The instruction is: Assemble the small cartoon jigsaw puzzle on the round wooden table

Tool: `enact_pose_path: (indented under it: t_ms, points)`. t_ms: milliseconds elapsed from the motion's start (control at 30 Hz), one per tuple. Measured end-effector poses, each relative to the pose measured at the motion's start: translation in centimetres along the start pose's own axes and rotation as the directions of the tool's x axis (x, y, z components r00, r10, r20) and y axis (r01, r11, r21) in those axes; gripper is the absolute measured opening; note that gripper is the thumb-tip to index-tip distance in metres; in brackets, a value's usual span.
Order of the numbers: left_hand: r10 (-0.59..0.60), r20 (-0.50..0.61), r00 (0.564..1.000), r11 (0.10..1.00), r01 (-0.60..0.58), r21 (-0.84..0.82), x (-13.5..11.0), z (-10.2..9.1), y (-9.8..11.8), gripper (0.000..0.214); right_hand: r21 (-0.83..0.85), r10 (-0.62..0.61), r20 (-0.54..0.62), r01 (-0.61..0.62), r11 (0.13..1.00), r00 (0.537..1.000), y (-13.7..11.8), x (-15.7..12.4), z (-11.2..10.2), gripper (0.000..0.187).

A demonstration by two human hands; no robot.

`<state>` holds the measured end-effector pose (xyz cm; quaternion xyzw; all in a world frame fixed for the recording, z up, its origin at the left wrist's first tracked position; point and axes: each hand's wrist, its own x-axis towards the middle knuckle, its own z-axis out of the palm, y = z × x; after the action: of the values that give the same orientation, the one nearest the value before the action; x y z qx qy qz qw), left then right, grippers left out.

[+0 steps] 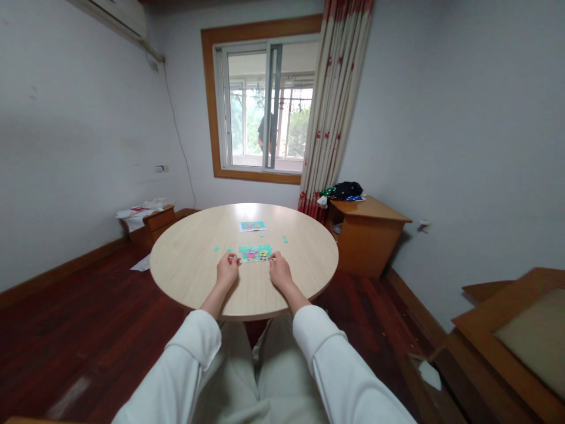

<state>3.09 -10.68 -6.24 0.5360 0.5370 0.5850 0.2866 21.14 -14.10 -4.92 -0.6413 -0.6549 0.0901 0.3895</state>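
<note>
A small colourful jigsaw puzzle (255, 252) lies on the round light-wood table (194, 259) in front of me. My left hand (226, 270) rests at the puzzle's left edge, fingers curled and touching it. My right hand (279, 270) is at the puzzle's right edge, fingers pinched against it. A second picture card (252, 226) lies farther back on the table. A few loose turquoise pieces lie to the left (216, 249) and to the right (285, 239) of the puzzle.
A wooden cabinet (366, 235) with dark cloth on top stands right of the table by a red-patterned curtain (331, 112). Low wooden boxes with papers (145, 218) sit by the left wall. Wooden furniture (516, 330) fills the right foreground. A window (265, 106) is behind.
</note>
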Motion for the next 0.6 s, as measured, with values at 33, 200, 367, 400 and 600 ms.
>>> enact_pose_path:
  t_ms: [33, 200, 367, 400, 600]
  points:
    - [0.0, -0.002, 1.0, 1.0, 0.0, 0.003, 0.0, 0.0, 0.0, 0.009, -0.069, -0.053, 0.051, 0.057, 0.996, 0.997, -0.4, -0.2, -0.1, 0.02]
    - [0.005, 0.002, 1.0, 1.0, -0.005, 0.03, -0.2, -0.1, 0.1, 0.008, -0.23, -0.153, 0.25, 0.212, 0.95, 0.956, -1.5, -0.7, -0.1, 0.029]
    - [0.039, 0.029, 0.999, 0.996, -0.041, 0.073, -0.4, -0.2, 0.4, 0.008, -0.285, -0.138, 0.248, 0.209, 0.936, 0.959, -1.6, -0.9, 0.0, 0.028]
    - [0.051, 0.04, 0.998, 0.995, -0.054, 0.085, -0.5, -0.2, 0.5, 0.008, -0.302, -0.139, 0.221, 0.204, 0.931, 0.965, -1.6, -0.9, -0.1, 0.028]
    - [0.145, 0.171, 0.974, 0.96, -0.181, 0.215, -1.4, -0.1, 1.5, 0.009, -0.295, -0.138, 0.154, 0.179, 0.938, 0.978, -1.5, -0.9, 0.0, 0.025]
